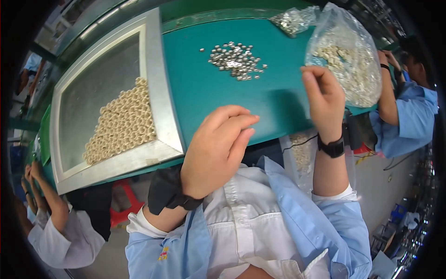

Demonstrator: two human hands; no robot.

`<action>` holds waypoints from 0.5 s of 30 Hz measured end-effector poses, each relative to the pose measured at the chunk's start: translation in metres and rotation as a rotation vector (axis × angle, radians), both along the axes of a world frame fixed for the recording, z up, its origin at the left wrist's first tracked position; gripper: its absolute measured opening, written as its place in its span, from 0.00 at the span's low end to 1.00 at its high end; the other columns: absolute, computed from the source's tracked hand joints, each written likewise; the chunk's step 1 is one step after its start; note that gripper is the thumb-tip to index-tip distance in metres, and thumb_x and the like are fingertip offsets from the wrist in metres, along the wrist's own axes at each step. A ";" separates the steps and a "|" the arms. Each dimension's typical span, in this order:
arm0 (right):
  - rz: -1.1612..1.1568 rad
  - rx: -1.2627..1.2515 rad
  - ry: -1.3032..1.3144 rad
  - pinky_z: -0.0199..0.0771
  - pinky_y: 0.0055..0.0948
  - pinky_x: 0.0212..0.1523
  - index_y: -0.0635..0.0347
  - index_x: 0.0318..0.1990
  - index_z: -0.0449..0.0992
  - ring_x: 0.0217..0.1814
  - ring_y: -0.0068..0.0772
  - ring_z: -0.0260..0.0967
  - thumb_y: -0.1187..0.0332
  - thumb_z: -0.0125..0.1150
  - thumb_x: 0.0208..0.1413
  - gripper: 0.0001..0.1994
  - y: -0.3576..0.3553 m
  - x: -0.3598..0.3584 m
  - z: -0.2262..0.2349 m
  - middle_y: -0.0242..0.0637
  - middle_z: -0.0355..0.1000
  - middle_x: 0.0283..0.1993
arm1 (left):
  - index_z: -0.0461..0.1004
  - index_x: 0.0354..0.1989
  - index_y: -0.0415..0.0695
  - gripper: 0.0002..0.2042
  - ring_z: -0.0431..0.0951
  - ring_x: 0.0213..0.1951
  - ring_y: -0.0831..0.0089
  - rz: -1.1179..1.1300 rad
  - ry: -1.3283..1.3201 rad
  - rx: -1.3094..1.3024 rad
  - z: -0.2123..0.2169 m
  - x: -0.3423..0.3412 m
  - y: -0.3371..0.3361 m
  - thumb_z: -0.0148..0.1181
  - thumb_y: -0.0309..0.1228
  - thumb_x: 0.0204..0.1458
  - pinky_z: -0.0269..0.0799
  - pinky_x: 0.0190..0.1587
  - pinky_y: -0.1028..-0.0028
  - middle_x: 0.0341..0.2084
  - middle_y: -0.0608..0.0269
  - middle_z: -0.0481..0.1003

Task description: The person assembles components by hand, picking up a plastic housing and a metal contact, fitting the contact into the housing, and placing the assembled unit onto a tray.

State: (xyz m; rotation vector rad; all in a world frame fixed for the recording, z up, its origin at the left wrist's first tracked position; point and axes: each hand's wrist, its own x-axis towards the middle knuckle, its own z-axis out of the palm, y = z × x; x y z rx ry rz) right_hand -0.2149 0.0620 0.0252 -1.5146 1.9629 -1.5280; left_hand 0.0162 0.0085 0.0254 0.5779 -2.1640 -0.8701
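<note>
My left hand (216, 151) is above the near edge of the green mat (186, 88), its fingers stretched to the right and apart from the thumb. Nothing shows in it. My right hand (325, 100) is raised beside a clear plastic bag (367, 83) of small cream-coloured pieces. Its thumb and index finger are pinched together; whatever may be between them is too small to make out. Beyond my hands lies a loose pile of small shiny silver metal pieces (237, 60). Cream-coloured rings (123, 123) sit closely packed in the metal-framed tray (160, 88) at left.
A smaller clear bag (292, 22) of silver pieces lies at the back right. Under the table edge is a container (302, 153) with cream pieces. Co-workers in blue (409, 116) and white (69, 237) are at both sides. A red stool (125, 204) stands below left.
</note>
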 end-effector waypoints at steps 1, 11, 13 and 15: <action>-0.116 -0.019 0.108 0.63 0.16 0.35 0.65 0.38 0.73 0.32 0.16 0.64 0.73 0.54 0.56 0.06 -0.001 -0.015 0.004 0.29 0.70 0.32 | 0.74 0.38 0.40 0.08 0.72 0.41 0.59 0.006 -0.017 0.014 -0.006 -0.008 -0.001 0.55 0.23 0.49 0.67 0.43 0.69 0.38 0.55 0.72; -0.335 0.580 0.633 0.70 0.28 0.35 0.63 0.40 0.75 0.33 0.36 0.71 0.69 0.59 0.49 0.11 -0.020 -0.142 -0.001 0.44 0.73 0.31 | 0.74 0.35 0.40 0.06 0.72 0.38 0.57 0.103 0.003 -0.022 -0.024 -0.019 -0.011 0.55 0.26 0.49 0.67 0.40 0.65 0.36 0.56 0.72; -0.328 0.668 0.561 0.70 0.29 0.37 0.63 0.40 0.75 0.34 0.38 0.71 0.69 0.59 0.49 0.12 -0.021 -0.140 0.002 0.45 0.73 0.32 | 0.74 0.35 0.40 0.06 0.72 0.38 0.57 0.094 0.026 0.014 -0.024 -0.019 -0.011 0.56 0.26 0.49 0.68 0.40 0.65 0.35 0.55 0.72; -0.359 0.453 0.641 0.70 0.26 0.38 0.63 0.41 0.75 0.35 0.33 0.72 0.68 0.58 0.50 0.11 -0.023 -0.135 0.002 0.42 0.74 0.33 | 0.74 0.35 0.40 0.06 0.73 0.37 0.58 0.102 0.036 0.032 -0.024 -0.018 -0.012 0.56 0.26 0.49 0.68 0.39 0.66 0.35 0.55 0.73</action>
